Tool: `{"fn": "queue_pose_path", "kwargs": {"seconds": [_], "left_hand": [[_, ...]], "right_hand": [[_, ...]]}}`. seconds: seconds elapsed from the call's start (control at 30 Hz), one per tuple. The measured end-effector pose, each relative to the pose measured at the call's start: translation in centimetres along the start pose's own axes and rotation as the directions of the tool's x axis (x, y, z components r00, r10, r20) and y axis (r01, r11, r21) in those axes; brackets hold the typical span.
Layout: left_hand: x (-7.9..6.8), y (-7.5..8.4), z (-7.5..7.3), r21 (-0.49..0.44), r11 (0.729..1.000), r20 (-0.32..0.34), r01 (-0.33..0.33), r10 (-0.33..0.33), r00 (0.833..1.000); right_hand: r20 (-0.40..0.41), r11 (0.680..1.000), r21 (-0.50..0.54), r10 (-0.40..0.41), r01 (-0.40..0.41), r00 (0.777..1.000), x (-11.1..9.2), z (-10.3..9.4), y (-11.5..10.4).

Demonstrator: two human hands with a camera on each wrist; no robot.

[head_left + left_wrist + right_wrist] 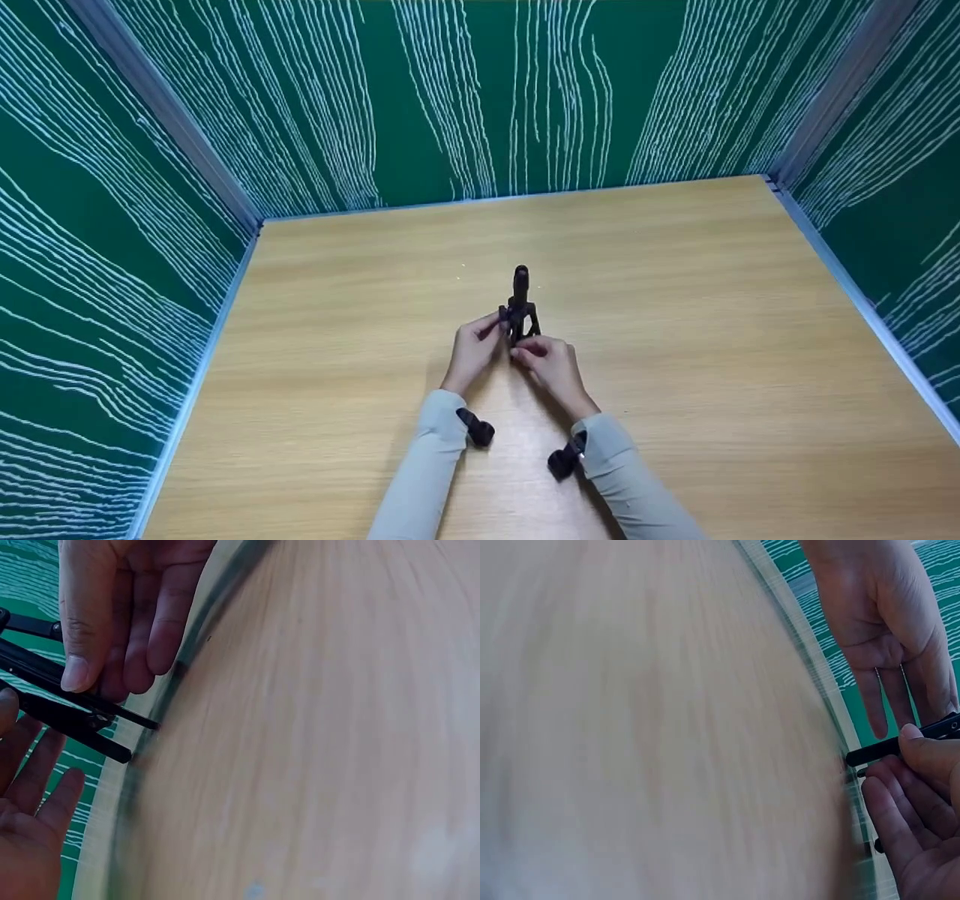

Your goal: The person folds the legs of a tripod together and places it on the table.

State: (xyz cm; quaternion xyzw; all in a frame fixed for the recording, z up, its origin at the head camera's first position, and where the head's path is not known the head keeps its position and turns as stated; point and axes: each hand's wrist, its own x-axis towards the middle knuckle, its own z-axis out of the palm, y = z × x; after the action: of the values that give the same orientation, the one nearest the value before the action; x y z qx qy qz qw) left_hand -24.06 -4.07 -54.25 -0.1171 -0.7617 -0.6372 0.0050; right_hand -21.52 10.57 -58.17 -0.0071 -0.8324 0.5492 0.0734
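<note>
A small black tripod (520,285) with a slim upper column and splayed legs is held between both hands over the middle of the table. My left hand (474,349) grips it from the left near the leg joint, thumb against it; its other fingers spread loosely in the left wrist view. On the right, my right hand (553,367) pinches a lower leg between thumb and fingers. Two leg ends (112,746) stick out past the fingers in the left wrist view. Part of the tripod is hidden behind the hands.
The wood-grain table (675,300) stretches around the hands. Green panels with white wavy lines (450,97) enclose its back and sides, joined by grey posts (169,112). Tiny pale specks lie beyond the tripod. A black camera (480,433) is strapped to the left wrist, another (562,461) to the right.
</note>
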Motion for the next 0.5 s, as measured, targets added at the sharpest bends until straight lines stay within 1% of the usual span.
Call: {"fn": "queue_pose_path", "kwargs": {"seconds": [0.13,0.27,0.37,0.5], "left_hand": [[-0.3,0.1,0.0,0.027,1.000,0.012,-0.003,0.003,1.000],[-0.5,-0.1,-0.1,0.019,1.000,0.018,0.009,-0.009,1.000],[-0.8,-0.4,-0.1,-0.022,0.999,0.010,0.032,-0.031,0.999],[-1.1,-0.7,-0.2,-0.098,0.995,-0.016,0.035,-0.037,0.999]], "right_hand": [[-0.001,1.000,0.010,-0.017,0.017,1.000,0.0,-0.2,0.1],[0.000,1.000,0.026,-0.015,0.015,1.000,0.1,-0.6,0.2],[-0.001,1.000,0.029,0.003,-0.003,1.000,0.3,-1.0,0.4],[-0.004,0.999,0.029,0.038,-0.038,0.999,0.7,-1.8,0.5]]}}
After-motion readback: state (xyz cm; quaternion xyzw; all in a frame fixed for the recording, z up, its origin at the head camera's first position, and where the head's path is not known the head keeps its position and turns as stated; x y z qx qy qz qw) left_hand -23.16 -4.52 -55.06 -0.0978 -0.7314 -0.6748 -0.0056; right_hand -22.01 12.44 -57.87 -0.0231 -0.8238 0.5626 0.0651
